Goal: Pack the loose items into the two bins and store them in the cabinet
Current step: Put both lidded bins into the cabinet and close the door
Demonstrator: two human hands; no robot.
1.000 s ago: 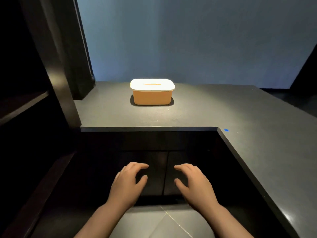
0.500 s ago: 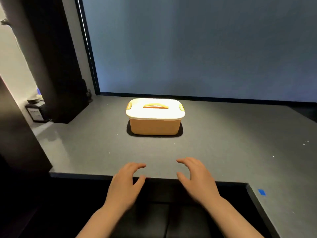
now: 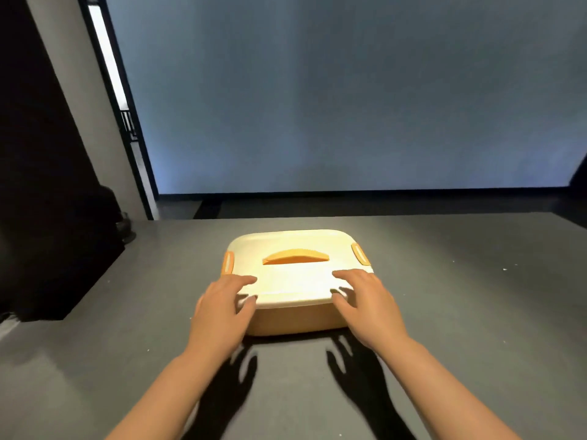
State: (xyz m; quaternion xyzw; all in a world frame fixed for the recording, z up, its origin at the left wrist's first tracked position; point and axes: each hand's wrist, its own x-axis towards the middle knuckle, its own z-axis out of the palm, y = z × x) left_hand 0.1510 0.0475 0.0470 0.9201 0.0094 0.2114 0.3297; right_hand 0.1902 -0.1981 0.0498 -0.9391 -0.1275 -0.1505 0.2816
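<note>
Both hands reach forward onto one bin (image 3: 295,315), an orange tub with a white lid (image 3: 295,271) that sits on a grey tabletop (image 3: 460,312), about in the middle of it. The left hand (image 3: 219,312) is at the bin's near left corner: its fingers (image 3: 244,279) lie spread and slightly bent over the lid's top, while the thumb (image 3: 246,308) comes in under the lid's front rim, so the corner sits pinched between them. The right hand (image 3: 365,308) mirrors it at the near right corner, fingers resting on the lid and the thumb hooked at the rim's edge. The two hands are well apart, one at each end of the bin's front side, and neither is closed tight; the fingers stay loosely curved. Whether the grip is firm cannot be told.

An orange handle (image 3: 296,256) lies flat in a recess in the middle of the lid, untouched, beyond both sets of fingers. Orange clips (image 3: 228,262) sit at the lid's left and right ends, just past the hands and clear of them.

Dark hand shadows fall on the tabletop below the wrists. A pale blue wall (image 3: 349,90) rises behind the table, and a black panel (image 3: 47,185) stands at the left.
</note>
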